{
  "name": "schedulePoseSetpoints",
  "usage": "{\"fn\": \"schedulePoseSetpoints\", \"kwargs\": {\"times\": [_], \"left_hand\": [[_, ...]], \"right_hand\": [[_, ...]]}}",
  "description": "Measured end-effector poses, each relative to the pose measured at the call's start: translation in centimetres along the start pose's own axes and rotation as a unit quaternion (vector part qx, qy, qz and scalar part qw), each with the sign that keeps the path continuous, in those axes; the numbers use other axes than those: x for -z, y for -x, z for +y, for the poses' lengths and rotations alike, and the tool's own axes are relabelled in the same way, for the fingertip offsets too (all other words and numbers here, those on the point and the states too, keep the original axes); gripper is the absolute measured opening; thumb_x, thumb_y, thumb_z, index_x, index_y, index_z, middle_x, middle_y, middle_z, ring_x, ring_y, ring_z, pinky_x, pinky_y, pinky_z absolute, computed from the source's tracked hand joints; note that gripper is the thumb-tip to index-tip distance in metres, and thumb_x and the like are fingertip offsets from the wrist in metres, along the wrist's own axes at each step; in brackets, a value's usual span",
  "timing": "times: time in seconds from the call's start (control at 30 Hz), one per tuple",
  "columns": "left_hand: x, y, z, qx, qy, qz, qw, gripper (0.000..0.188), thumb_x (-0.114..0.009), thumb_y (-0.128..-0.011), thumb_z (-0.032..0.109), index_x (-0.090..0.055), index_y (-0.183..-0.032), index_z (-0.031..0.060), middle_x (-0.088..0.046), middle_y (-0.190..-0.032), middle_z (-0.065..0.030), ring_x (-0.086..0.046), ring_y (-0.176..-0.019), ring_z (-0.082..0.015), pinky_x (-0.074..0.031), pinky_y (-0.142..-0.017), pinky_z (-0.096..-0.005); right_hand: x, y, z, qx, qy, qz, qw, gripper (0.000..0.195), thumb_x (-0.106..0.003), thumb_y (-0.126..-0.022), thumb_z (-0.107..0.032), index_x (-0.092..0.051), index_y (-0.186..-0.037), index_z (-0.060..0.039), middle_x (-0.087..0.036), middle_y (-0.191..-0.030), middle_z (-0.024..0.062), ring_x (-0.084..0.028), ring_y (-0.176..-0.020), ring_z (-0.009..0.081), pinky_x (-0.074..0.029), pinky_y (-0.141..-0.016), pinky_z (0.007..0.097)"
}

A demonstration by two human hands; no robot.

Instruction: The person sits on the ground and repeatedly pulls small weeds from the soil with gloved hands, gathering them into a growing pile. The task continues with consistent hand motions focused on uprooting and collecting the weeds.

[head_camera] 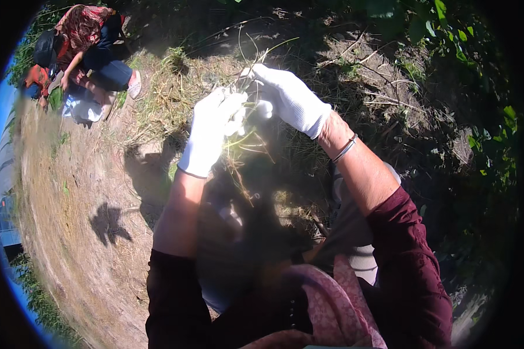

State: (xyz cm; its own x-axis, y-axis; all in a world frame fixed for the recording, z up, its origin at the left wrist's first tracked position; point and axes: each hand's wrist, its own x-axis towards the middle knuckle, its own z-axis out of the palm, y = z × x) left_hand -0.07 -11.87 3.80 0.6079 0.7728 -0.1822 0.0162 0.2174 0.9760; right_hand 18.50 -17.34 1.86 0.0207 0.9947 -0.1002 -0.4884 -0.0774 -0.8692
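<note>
Both of my hands wear white knitted gloves and are raised close together over the ground. My left hand (212,124) is closed around a small bunch of thin green and brown plant stems (240,144), whose stringy ends hang below it. My right hand (284,94) has its thumb and fingertips on the upper part of the same stems, and long thin blades stick up past them. Strong glare hides the details between the gloves.
At the upper left, a person in a patterned red top (85,26) crouches beside a white bag (82,107), with another person partly visible behind. Dry cut grass (157,96) lies ahead. Leafy plants (463,48) and twigs (393,100) are on the right, bare soil on the left.
</note>
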Motion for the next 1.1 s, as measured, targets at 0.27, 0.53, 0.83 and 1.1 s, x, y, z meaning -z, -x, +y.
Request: {"fn": "schedulePoseSetpoints", "kwargs": {"times": [0.27, 0.53, 0.83, 1.1], "left_hand": [[3.6, -2.1, -4.1, -0.197, -0.343, -0.048, 0.917, 0.011, -0.059, -0.096, 0.014, -0.062, -0.094, 0.0034, -0.057, -0.072, -0.0013, -0.054, -0.058, -0.0086, -0.048, -0.049, -0.0257], [-1.4, -0.3, -1.9, -0.051, -0.242, -0.105, 0.963, 0.015, -0.051, -0.097, 0.005, -0.06, -0.107, -0.0003, -0.061, -0.092, -0.0036, -0.058, -0.078, -0.0107, -0.05, -0.069, -0.0242], [-2.1, 0.0, 0.0, 0.112, -0.252, -0.099, 0.956, 0.025, -0.059, -0.099, 0.021, -0.066, -0.111, -0.0002, -0.069, -0.094, -0.0031, -0.059, -0.07, -0.0082, -0.049, -0.066, -0.0233], [-3.9, -1.9, 0.2, -0.102, 0.134, -0.017, 0.986, 0.031, -0.043, -0.106, 0.021, -0.057, -0.122, -0.0008, -0.064, -0.124, -0.0191, -0.062, -0.116, -0.0305, -0.051, -0.099, -0.0407]], "right_hand": [[-2.5, 0.0, -0.2, 0.077, 0.027, -0.05, 0.995, 0.05, -0.054, -0.086, -0.004, -0.05, -0.135, 0.0044, -0.067, -0.114, 0.0108, -0.064, -0.082, 0.0131, -0.053, -0.071, 0.0275], [-0.8, 0.9, -1.0, 0.025, 0.139, 0.004, 0.99, 0.025, -0.056, -0.101, -0.026, -0.063, -0.112, -0.0044, -0.062, -0.078, 0.0001, -0.056, -0.068, 0.0081, -0.049, -0.062, 0.0248], [5.4, 2.3, -3.8, 0.04, -0.181, 0.171, 0.968, 0.022, -0.041, -0.107, -0.024, -0.054, -0.095, -0.0113, -0.051, -0.073, -0.0033, -0.039, -0.059, 0.0081, -0.04, -0.06, 0.0283], [3.2, 3.0, -2.4, -0.035, -0.164, 0.125, 0.978, 0.02, -0.043, -0.105, -0.022, -0.055, -0.092, -0.0129, -0.051, -0.071, -0.0026, -0.033, -0.053, 0.0074, -0.039, -0.059, 0.0283]]}}
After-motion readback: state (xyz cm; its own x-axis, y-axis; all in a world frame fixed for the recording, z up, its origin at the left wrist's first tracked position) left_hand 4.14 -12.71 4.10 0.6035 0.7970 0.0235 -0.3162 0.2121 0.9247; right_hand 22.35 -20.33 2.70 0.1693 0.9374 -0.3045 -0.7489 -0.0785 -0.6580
